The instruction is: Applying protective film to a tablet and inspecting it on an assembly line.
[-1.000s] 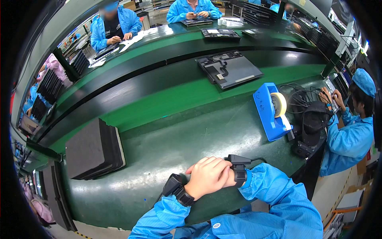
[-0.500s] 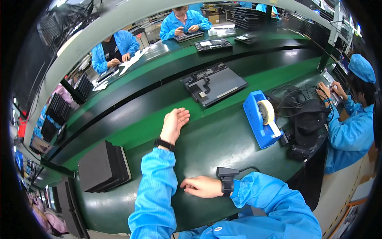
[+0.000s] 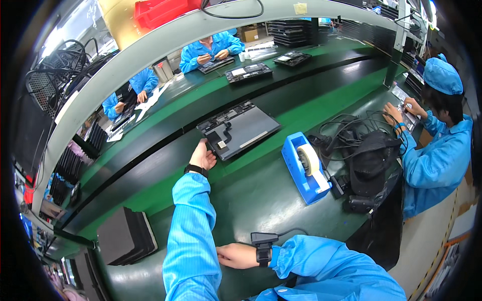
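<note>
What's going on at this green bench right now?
A person in a blue smock reaches out with the left hand and touches the near corner of a flat dark panel lying on the conveyor belt. The right hand rests on the green worktable. A blue tape dispenser sits to the right, beside a co-worker.

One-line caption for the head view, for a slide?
Left hand reaches a dark flat panel on the conveyor; right hand rests on the green bench.
</note>
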Available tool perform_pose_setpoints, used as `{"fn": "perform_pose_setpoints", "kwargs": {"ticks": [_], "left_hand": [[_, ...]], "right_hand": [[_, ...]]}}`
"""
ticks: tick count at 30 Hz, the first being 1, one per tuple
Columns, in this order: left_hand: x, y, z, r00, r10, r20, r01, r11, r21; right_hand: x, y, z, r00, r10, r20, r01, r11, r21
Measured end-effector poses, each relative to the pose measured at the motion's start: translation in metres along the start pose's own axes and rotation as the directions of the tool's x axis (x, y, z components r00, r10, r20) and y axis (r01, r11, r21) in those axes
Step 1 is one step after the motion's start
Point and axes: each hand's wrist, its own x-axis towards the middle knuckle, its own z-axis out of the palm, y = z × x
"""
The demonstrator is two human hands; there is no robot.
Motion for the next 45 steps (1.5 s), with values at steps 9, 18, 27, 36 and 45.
{"fn": "perform_pose_setpoints", "kwargs": {"ticks": [9, 18, 27, 36, 45], "left_hand": [[0.023, -0.028, 0.005, 0.928, 0.351, 0.124, -0.274, 0.870, -0.411], [-0.028, -0.019, -0.032, 0.880, 0.473, 0.051, -0.423, 0.827, -0.371], [-0.144, -0.079, -0.129, 0.859, 0.511, 0.030, -0.454, 0.787, -0.419], [-0.248, -0.185, -0.203, 0.964, 0.254, 0.081, -0.220, 0.931, -0.292], [-0.272, -0.212, -0.204, 0.931, 0.339, 0.134, -0.304, 0.925, -0.229]], "right_hand": [[0.000, 0.020, 0.007, 0.996, -0.087, -0.017, 0.087, 0.996, -0.011], [0.002, 0.008, 0.011, 0.995, -0.082, -0.061, 0.080, 0.996, -0.036], [-0.034, -0.057, -0.053, 0.755, -0.329, -0.567, 0.177, 0.935, -0.307], [-0.108, -0.030, -0.108, 0.934, -0.303, -0.190, 0.021, 0.576, -0.817], [-0.101, 0.009, -0.094, 0.931, -0.345, -0.119, 0.079, 0.508, -0.858]]}}
